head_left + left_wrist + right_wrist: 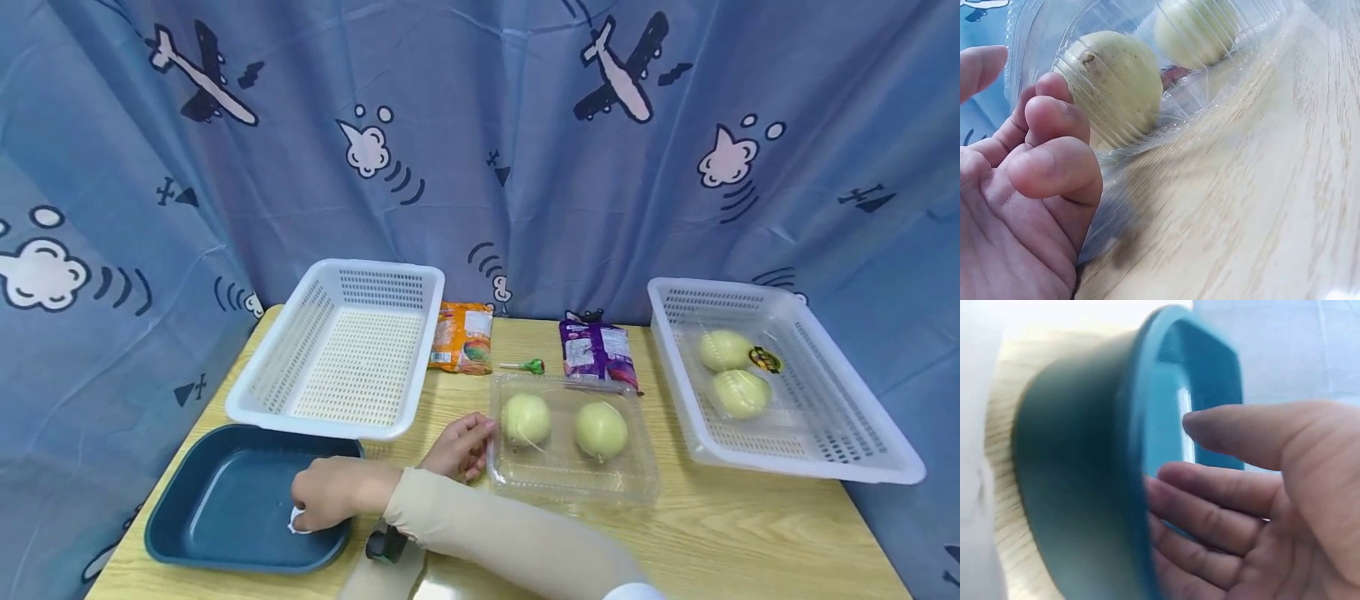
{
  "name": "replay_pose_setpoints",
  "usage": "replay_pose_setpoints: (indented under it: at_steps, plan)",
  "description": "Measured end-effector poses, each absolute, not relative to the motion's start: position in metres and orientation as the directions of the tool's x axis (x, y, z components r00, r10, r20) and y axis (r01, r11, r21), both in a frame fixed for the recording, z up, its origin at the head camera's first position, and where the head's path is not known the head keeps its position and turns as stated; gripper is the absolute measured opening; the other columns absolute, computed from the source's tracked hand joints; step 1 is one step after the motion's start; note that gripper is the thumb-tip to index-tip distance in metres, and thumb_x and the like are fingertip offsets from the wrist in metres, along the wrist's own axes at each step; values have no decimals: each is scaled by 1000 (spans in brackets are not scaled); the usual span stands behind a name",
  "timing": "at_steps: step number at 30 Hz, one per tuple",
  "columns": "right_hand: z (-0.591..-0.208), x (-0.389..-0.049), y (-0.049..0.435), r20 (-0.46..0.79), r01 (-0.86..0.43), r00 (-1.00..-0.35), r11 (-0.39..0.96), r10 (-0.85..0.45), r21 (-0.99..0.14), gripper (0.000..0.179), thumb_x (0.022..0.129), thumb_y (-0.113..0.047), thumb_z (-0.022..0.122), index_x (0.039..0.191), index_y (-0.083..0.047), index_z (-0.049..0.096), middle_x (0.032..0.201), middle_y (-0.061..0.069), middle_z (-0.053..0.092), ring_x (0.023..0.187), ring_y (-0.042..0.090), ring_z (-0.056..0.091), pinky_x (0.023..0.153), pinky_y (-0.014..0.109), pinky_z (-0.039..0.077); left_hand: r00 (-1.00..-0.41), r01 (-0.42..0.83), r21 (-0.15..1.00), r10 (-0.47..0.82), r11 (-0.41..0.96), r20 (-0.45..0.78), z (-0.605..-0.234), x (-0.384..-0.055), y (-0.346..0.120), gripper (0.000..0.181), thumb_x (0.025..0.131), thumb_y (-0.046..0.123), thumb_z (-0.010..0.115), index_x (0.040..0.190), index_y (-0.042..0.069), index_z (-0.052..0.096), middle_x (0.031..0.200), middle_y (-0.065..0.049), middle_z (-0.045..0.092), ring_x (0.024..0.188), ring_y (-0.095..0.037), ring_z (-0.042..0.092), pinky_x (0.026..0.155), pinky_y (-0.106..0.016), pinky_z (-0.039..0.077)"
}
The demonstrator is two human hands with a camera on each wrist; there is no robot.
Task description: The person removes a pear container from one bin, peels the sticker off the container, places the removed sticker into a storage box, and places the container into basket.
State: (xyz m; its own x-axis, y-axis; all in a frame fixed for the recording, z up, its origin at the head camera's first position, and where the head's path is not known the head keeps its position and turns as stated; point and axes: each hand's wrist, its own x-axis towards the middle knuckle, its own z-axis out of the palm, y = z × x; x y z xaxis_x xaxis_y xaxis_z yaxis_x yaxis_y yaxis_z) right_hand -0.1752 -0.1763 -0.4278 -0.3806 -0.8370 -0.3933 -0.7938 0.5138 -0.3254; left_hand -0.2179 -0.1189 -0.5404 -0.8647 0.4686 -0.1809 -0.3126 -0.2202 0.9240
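Observation:
My right hand point(337, 490) reaches across my left forearm, over the right end of a dark blue basin point(240, 492). In the right wrist view its fingers point(1210, 519) are loosely bent inside the rim, thumb apart, with nothing between them. A small white thing point(298, 522) shows just under this hand in the head view, partly hidden. Beside a clear plastic box point(573, 479) is my left hand point(456, 448), its loosely curled fingers right at the box's left side. Two pale green round fruits point(525, 419) sit inside the box.
A white slotted basket point(352, 367) stands behind the basin. At the right, another white basket point(795, 462) holds a clear box with two pale fruits point(741, 393). An orange packet point(461, 337), a lollipop point(532, 366) and a purple packet point(597, 354) lie at the back.

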Motion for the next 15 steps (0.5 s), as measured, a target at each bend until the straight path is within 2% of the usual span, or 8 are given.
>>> replay_pose_setpoints:
  at_steps: [4,9,15]
  plan:
    - [-415,-175,-171,-348,-800,-366,482,-863,-356,19,102,-40,59,104,-30,75,88,-19,68,69,-2,56,64,13,43,-867,-330,915,459,-234,-195,-542,-220,-119,15,106,26,51,94,19,57,73,8,56,55,-5,45,43,-16,34]
    - [-391,-178,-155,-286,-778,-339,438,-896,-451,23,105,-31,53,105,-28,76,89,-20,67,68,-4,53,64,9,40,-878,-325,925,425,-198,-218,-542,-226,-120,12,105,24,53,94,20,58,73,8,57,54,-6,46,48,-18,39]
    - [-365,-182,-130,-250,-707,-339,421,-907,-569,20,104,-33,55,112,-27,73,101,-21,70,86,-11,58,75,6,43,-911,-198,965,395,-169,-118,-544,-229,-122,18,104,16,50,92,24,61,74,12,61,59,-3,51,59,-18,44]
